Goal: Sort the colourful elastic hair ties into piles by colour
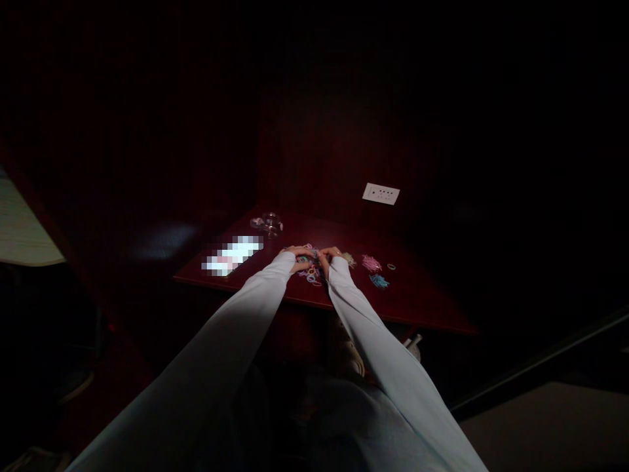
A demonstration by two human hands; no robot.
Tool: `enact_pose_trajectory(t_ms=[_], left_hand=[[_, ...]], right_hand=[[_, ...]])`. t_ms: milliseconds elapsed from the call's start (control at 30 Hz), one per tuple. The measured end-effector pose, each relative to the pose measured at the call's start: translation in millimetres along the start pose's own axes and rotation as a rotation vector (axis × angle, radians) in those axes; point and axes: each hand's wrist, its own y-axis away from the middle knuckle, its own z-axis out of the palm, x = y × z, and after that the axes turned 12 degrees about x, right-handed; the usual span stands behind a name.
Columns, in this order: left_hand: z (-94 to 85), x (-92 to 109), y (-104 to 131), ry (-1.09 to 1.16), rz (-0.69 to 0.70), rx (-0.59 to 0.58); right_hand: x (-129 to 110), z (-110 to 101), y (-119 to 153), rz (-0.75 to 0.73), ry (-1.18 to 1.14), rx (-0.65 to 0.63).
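Note:
A loose pile of small coloured rings (310, 277), which look like hair ties in pink, purple, white and yellow, lies near the table's front edge. My left hand (297, 252) curls over the pile from the left, with rings showing below its fingers. From the other side my right hand (329, 257) bends inward, its fingertips close to those of the left. Both hands look closed at the pile. What they pinch is too small and dark to make out.
Right of my hands lie a pale yellowish heap (348, 259), a pink heap (372, 263), a teal heap (379, 281) and a single ring (391, 267). A bright blurred-out panel (234, 254) and clear containers (270, 224) are at left. A socket plate (381, 193) is on the back wall.

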Motion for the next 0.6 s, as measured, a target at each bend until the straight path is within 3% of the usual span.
enact_pose_trajectory(t_ms=[400,600], left_hand=[[11.0,-16.3,-5.2,0.052,0.018,0.028],[11.9,-14.5,-8.0,0.062,0.004,0.014]], right_hand=[[-5.2,2.6,1.9,-0.016,-0.032,-0.116],[-5.3,1.2,1.6,0.002,-0.002,-0.027]])
